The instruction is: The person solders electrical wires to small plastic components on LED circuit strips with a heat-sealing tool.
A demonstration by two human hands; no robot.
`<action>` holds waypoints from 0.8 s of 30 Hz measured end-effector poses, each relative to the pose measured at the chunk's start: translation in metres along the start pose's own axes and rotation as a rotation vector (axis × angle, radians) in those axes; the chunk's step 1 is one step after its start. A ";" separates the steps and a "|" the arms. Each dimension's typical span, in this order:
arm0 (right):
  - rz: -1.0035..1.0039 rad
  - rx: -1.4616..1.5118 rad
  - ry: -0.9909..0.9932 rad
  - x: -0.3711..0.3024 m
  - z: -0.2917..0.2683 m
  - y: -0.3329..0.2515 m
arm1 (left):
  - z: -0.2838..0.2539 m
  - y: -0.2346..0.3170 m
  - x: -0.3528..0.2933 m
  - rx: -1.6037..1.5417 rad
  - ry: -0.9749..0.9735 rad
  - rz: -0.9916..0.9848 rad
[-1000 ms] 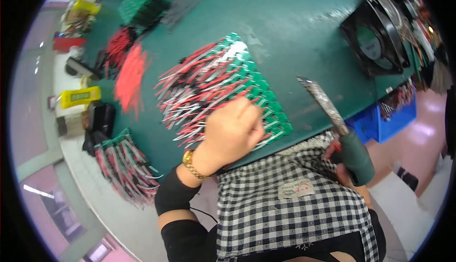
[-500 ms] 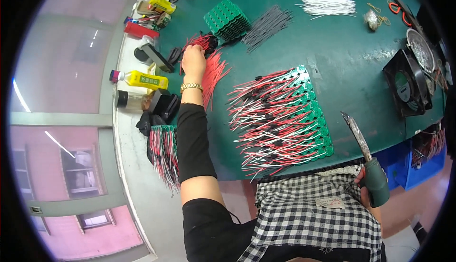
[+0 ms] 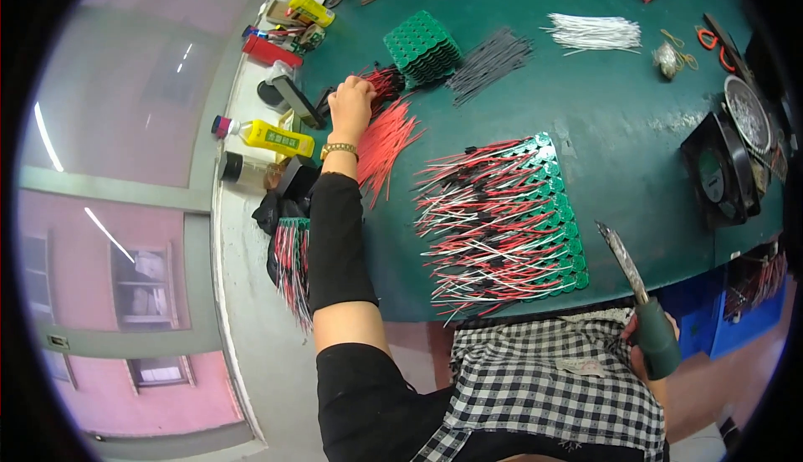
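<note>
1. The bare left hand [image 3: 351, 109], far left, is at the pile of thin red-and-black wires [image 3: 386, 84]; its fingers are bunched together, their pinch hidden.
2. The right hand [image 3: 636, 358], near right, has its partly hidden fingers wrapped around the green-handled soldering iron [image 3: 658, 341].
3. Between them lies the wired green circuit-board sheet [image 3: 570, 232].

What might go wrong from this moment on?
The right hand holds a soldering iron, its bare tip over the table near the green board panel; if hot, it might scorch the panel's wires.
The left hand is at a red-and-black wire bundle beside loose red wires, which might get mixed in.
The panel's wires criss-cross, so one might snag.
</note>
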State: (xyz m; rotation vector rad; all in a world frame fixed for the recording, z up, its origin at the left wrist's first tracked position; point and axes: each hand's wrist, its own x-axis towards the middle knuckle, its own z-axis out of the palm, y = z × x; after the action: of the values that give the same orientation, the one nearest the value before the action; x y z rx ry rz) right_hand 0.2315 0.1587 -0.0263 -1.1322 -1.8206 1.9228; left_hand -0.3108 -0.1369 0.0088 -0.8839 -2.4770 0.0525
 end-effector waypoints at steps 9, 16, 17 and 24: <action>-0.035 0.042 -0.141 0.006 -0.015 0.011 | -0.018 0.006 0.024 -0.006 0.098 -0.047; -0.290 0.131 -0.216 -0.002 -0.014 0.007 | -0.030 0.044 0.027 -0.335 0.468 -0.308; -0.291 0.121 -0.201 -0.001 -0.015 0.007 | -0.038 0.056 0.025 -0.578 0.463 -0.374; -0.402 -0.042 -0.346 0.007 -0.021 -0.001 | -0.121 0.186 -0.019 -1.048 -0.085 -0.111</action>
State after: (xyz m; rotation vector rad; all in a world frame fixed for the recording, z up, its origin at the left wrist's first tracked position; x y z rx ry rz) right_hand 0.2406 0.1792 -0.0262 -0.4071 -2.0721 1.9223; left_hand -0.1326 -0.0178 0.0687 -1.1112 -2.5561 -1.3615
